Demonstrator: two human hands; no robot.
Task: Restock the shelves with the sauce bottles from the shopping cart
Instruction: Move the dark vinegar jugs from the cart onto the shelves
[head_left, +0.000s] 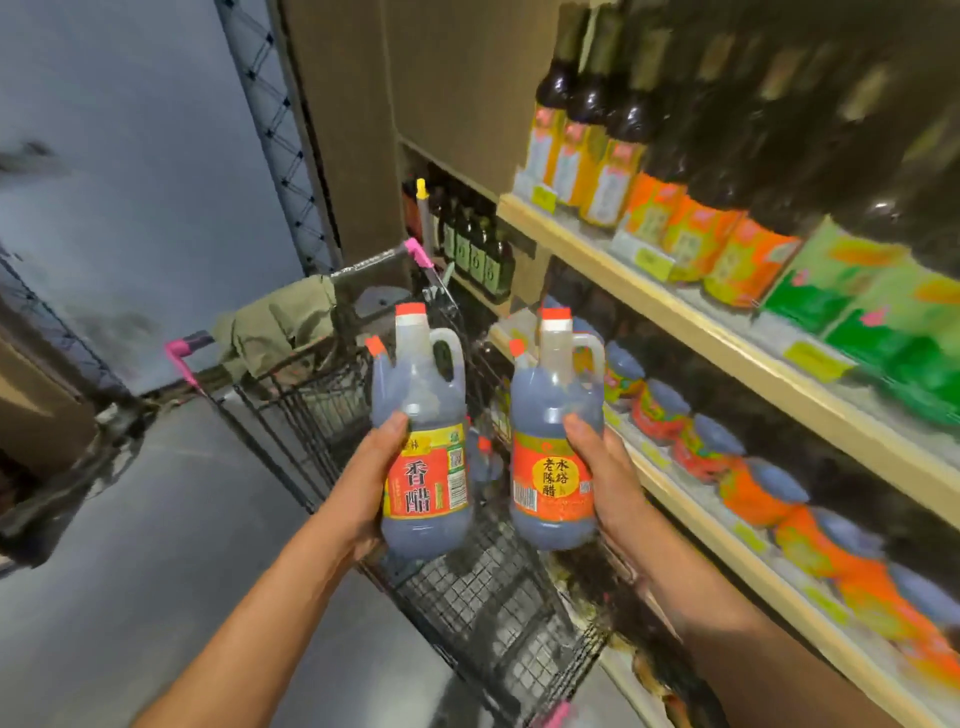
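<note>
Standing over a shopping cart (488, 592), both bare arms stretched forward. In the left hand (363, 483), a sauce bottle with red label (423, 457), upright, dark liquid inside, red cap on top, moulded handle near the neck. Fingers curled round its lower half, thumb lying on the front just above the label. In the right hand (608, 478), a second sauce bottle (550, 457) of the same shape, orange-red label with a yellow circle, also upright. Fingers wrapped round its right side, thumb resting on the front at the shoulder. Both bottles lifted above the cart basket, near each other but not touching, the second one closer to the lower shelf (717, 540).

Just behind each bottle, one more red cap on a thinner neck; held as well or only standing behind, cannot tell. Lower in the basket, more bottles (485, 460) with red caps, blurred. On the far end of the cart, an olive cloth (280, 327) and pink end pieces (182, 351) on the handle bar.

On the upper shelf (675, 317), tall dark bottles (587, 114) with orange labels, then green packs (857, 296) further right. On the lower shelf, a row of jars (660, 410) with blue lids and orange-red labels. Yellow price tags (813, 358) along the shelf edges. Grey floor (156, 571) to the left.
</note>
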